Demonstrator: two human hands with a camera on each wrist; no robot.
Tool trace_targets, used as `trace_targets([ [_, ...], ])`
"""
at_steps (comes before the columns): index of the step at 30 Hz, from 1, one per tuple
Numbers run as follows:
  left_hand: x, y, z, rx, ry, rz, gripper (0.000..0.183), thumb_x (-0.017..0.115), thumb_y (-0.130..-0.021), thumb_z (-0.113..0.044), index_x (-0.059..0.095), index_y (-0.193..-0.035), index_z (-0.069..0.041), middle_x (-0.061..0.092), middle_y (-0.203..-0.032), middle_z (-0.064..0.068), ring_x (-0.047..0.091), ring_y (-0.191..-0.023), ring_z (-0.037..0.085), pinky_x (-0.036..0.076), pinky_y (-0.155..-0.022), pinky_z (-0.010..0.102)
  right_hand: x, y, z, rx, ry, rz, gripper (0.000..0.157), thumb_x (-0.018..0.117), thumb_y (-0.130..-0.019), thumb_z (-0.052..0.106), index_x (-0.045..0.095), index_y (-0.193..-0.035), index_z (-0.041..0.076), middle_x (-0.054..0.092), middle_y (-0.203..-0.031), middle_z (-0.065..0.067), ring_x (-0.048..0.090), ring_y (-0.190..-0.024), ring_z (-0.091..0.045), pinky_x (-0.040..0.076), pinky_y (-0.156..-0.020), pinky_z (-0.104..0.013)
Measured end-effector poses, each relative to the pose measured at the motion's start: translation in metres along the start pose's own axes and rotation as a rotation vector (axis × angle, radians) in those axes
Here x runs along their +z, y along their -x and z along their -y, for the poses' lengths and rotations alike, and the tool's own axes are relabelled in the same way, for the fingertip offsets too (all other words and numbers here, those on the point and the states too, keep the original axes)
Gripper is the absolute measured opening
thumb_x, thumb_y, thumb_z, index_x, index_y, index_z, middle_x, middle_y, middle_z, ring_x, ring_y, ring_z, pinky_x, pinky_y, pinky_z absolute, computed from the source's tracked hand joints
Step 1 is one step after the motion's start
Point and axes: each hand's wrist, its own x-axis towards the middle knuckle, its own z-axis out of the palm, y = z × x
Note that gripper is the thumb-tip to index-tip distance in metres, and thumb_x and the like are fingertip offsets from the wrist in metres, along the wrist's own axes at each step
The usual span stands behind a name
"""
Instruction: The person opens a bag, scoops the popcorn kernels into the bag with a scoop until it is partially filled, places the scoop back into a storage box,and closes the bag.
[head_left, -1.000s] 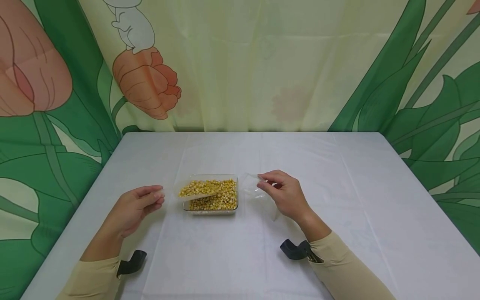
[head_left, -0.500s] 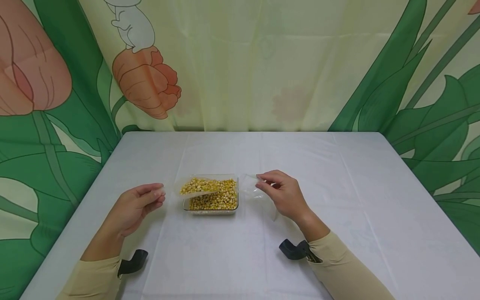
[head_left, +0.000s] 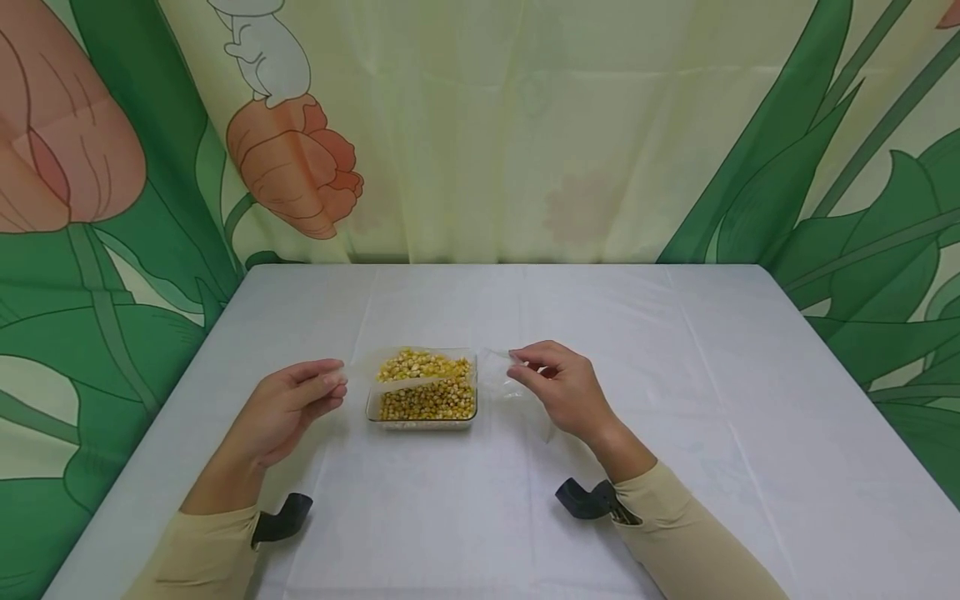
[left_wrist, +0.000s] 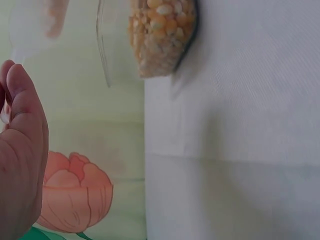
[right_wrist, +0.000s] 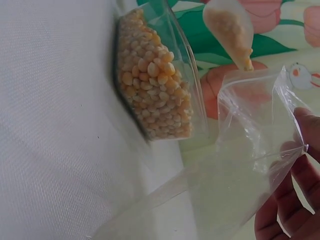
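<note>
Clear glass walls a rectangular container that sits on a white-clothed table, nearly full of yellow and cream corn kernels. From where I stand, a person is working over it with both bare hands. The left hand pinches the end of a translucent scoop, which hangs above the container with a heap of kernels on it. The right hand, thumb against fingertips, pinches the edge of a clear plastic bag just beside the container; I see no kernels inside the bag. Its mouth faces the scoop's tip, though I cannot tell how wide it gapes.

I judge this to be the carrying step, with a scoopful on its way to the bag. The next move probably calls for bringing the tip inside the mouth, then tilting slowly, with the thin plastic held steady so nothing spills.
</note>
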Motion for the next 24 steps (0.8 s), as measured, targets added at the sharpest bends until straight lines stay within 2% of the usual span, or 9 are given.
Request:
trace_targets([
  [4,0.008,-0.002,-0.001,0.008,0.010,0.023,0.037,0.058,-0.102,-0.006,0.048,-0.131,0.015,0.068,-0.097,0.001,0.068,-0.089,0.010,0.055,-0.084,0.023,0.001,0.000,-0.001,-0.007,-0.002,0.004,0.023,0.077,-0.088,0.006,0.075,-0.110,-0.001,0.071,-0.102,-0.005,0.062,-0.088,-0.019,0.053,-0.076,-0.027],
  [9,0.018,-0.007,0.000,0.014,0.023,0.050,0.034,0.055,-0.102,-0.002,0.048,-0.130,0.016,0.067,-0.096,0.002,0.067,-0.087,0.009,0.055,-0.083,0.023,0.001,0.000,0.001,-0.007,-0.001,0.008,0.022,0.077,-0.088,0.006,0.076,-0.110,0.001,0.071,-0.102,-0.003,0.061,-0.088,-0.018,0.053,-0.075,-0.027],
  [15,0.027,-0.013,0.000,0.029,-0.012,0.085,0.039,0.054,-0.102,-0.001,0.043,-0.133,0.021,0.068,-0.096,0.003,0.067,-0.087,0.008,0.055,-0.083,0.023,0.002,-0.002,0.004,-0.014,0.011,0.020,0.023,0.077,-0.088,0.007,0.076,-0.110,0.003,0.071,-0.103,-0.003,0.062,-0.087,-0.017,0.054,-0.075,-0.028],
  [24,0.044,-0.021,-0.005,0.022,-0.108,0.109,0.039,0.055,-0.102,-0.001,0.045,-0.134,0.019,0.068,-0.102,0.012,0.068,-0.092,0.013,0.055,-0.084,0.024,0.003,-0.002,0.006,-0.026,0.015,0.023,0.022,0.077,-0.088,0.006,0.077,-0.109,0.002,0.071,-0.103,-0.003,0.062,-0.086,-0.017,0.054,-0.073,-0.027],
])
